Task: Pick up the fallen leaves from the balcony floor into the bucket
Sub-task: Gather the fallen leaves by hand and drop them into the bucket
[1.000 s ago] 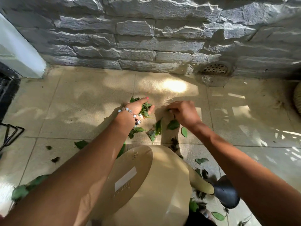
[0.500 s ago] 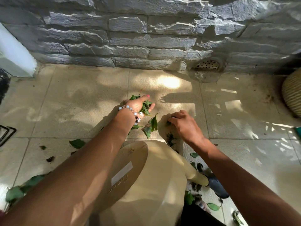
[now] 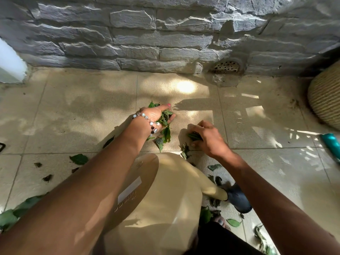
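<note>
While crouched: hands (image 3: 206, 138) (both) clutching leaves (image 3: 163, 117).

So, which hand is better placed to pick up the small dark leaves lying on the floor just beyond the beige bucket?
Right. The right hand is directly beside those dark leaves and grips only one green leaf. The left hand already holds a full green leaf bunch.

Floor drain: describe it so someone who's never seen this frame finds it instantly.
Start at the grey stone wall across the top of the head view and follow its base to the right. The floor drain sits where wall meets tiled floor, left of the ribbed woven pot. It is the only round, perforated grille, set in a rough cement patch.
</note>
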Tool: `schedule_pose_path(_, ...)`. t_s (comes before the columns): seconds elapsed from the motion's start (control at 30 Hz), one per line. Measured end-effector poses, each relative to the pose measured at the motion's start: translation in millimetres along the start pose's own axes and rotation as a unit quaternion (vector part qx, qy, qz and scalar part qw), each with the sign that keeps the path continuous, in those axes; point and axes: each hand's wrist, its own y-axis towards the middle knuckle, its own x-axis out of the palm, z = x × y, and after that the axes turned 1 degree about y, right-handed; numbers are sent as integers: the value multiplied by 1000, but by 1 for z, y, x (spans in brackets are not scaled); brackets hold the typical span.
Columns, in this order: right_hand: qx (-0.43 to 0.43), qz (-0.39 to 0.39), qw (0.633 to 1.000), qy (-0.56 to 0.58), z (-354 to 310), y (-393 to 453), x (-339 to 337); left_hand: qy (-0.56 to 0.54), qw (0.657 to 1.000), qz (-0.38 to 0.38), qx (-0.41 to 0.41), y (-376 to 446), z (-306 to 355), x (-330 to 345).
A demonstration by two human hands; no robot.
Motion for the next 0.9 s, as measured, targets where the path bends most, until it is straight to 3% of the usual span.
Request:
schedule_pose_path(0.23, 90, -61, 993, 35, -4, 11, -4, -29, 1000, -3, -6, 11, -2, 6)
schedule_pose_path(0.37, 116, -58, 990, 51, -9, 10, -1, -7, 1000, 10, 10, 12, -1, 8)
schedule_pose_path(0.43, 143, -49, 978, 143, -9, 8, -1, 13, 1000, 6, 12, -8, 5, 11)
schedule_pose_path(0.47, 171, -45, 951, 253, -9, 7, -2, 20, 1000, 11, 14, -15, 7, 12)
schedule_pose_path(0.5, 196, -43, 900, 386, -9, 4, -3, 19, 1000, 18, 15, -14, 7, 11)
schedule_pose_path(0.57, 219, -13, 768, 602, -8, 2, -6, 6, 1000, 6, 17, -10, 5, 11)
schedule_pose_path(0.67, 225, 38, 602, 765, -10, 4, -11, 4, 1000, 11, 15, -6, 3, 13)
schedule_pose_path(0.73, 214, 58, 515, 828, -17, 8, -14, 13, 1000, 4, 2, 0, 0, 12)
schedule_pose_path(0.8, 200, 91, 469, 855, -26, 15, -16, 33, 999, 4, -10, 6, -2, 11)
schedule_pose_path(0.9, 201, 145, 456, 855, -46, 25, -18, 12, 1000, -8, -27, -8, 2, 17)
